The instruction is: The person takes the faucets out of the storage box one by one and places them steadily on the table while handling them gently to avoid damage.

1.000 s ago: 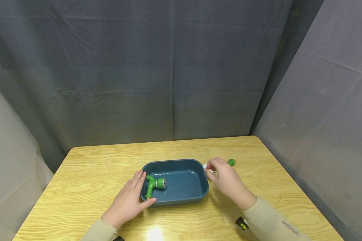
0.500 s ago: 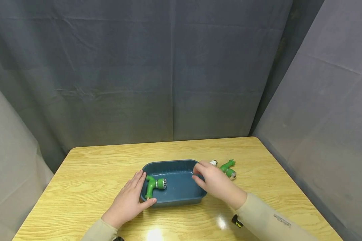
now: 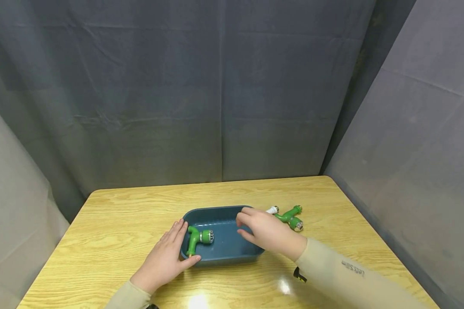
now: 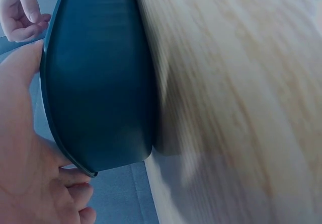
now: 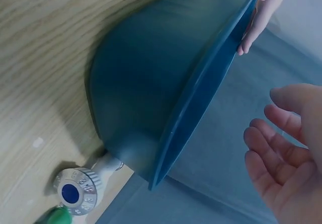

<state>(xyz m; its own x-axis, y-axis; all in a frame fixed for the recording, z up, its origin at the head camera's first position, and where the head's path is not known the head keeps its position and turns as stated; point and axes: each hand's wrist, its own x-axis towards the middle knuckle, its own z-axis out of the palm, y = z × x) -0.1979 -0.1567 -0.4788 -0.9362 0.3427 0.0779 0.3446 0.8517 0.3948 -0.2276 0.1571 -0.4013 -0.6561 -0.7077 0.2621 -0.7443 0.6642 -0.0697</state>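
Observation:
A dark blue tub [image 3: 233,246] stands on the table. Inside its left end lies a green hose nozzle [image 3: 193,240] with a ribbed, silver-banded head. My left hand [image 3: 165,256] rests on the tub's left rim, fingers straight and thumb along the near rim. Over the tub's right part hovers my right hand [image 3: 268,229], its fingers loosely bent with nothing between them, as the right wrist view of this hand [image 5: 287,153] confirms. A white hose nozzle [image 5: 93,183] with a blue-centred head lies by the tub's right end, partly hidden by my right hand in the head view.
Another green hose nozzle [image 3: 290,216] lies on the wooden table [image 3: 139,214], right of the white one. Grey cloth [image 3: 158,107] hangs behind the table, with lighter cloth at both sides.
My right hand has left the white nozzle beside the tub and moved left over the tub. The green nozzle at the right has come into fuller view. My left hand has stayed put.

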